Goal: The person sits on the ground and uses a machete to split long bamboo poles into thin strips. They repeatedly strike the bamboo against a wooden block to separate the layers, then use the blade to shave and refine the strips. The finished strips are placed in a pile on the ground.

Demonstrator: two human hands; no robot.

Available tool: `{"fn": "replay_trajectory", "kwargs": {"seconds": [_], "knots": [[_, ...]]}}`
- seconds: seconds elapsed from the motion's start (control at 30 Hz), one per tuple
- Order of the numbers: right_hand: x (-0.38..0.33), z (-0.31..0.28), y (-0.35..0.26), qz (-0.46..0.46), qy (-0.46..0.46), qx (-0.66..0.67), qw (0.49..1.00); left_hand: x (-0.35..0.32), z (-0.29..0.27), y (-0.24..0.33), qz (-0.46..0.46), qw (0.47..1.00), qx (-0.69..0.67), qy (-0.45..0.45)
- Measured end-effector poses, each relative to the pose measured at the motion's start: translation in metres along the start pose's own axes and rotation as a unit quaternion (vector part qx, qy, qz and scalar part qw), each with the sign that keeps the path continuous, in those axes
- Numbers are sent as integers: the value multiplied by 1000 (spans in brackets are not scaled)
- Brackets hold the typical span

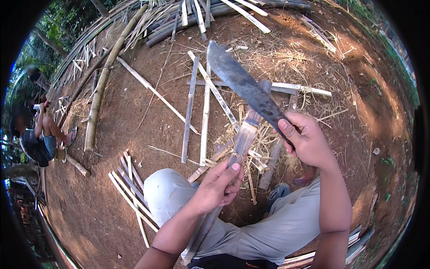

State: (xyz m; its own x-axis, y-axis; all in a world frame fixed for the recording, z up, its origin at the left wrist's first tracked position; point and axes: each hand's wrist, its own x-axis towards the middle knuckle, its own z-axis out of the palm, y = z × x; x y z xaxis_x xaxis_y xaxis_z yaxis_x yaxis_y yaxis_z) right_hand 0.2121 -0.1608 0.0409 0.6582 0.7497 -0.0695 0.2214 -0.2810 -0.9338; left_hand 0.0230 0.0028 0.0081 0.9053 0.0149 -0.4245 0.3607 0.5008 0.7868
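My right hand [309, 141] is closed round the handle end of a machete [239, 83]. Its broad, dark-stained blade points up and to the left, above the ground. Below it, my left hand [219, 186] grips a split length of bamboo [244, 139], thumb along its upper side. This bamboo slants from beside my lap up to the right, and the blade crosses over its far part. Pale, freshly cut wood shows at a node ahead of my left hand. Whether the blade touches the bamboo, I cannot tell.
Curly bamboo shavings [286, 58] and several split strips [190, 112] litter the brown soil ahead. More strips [130, 197] lie left of my knee. A long bamboo pole [96, 107] stretches away at left, with piled bamboo [165, 33] beyond. Another person [36, 141] sits far left.
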Motion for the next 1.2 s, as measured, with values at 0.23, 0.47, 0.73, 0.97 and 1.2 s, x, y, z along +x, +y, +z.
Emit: {"fn": "replay_trajectory", "kwargs": {"seconds": [0.23,0.47,0.73,0.97,1.2], "knots": [[-1,15,-1,-114,102,-94,984,-1,-2,3,-5,999,-36,-23],[-2,13,-2,-122,89,-152,977,-1,-6,-3,-2,998,-54,-45],[-4,22,1,-155,62,-176,970,4,-2,0,15,999,-27,-18],[-6,28,-3,-150,48,-214,964,6,1,-9,36,999,34,15],[4,21,-3,-109,97,-237,960,8,5,-10,38,998,37,23]]}}
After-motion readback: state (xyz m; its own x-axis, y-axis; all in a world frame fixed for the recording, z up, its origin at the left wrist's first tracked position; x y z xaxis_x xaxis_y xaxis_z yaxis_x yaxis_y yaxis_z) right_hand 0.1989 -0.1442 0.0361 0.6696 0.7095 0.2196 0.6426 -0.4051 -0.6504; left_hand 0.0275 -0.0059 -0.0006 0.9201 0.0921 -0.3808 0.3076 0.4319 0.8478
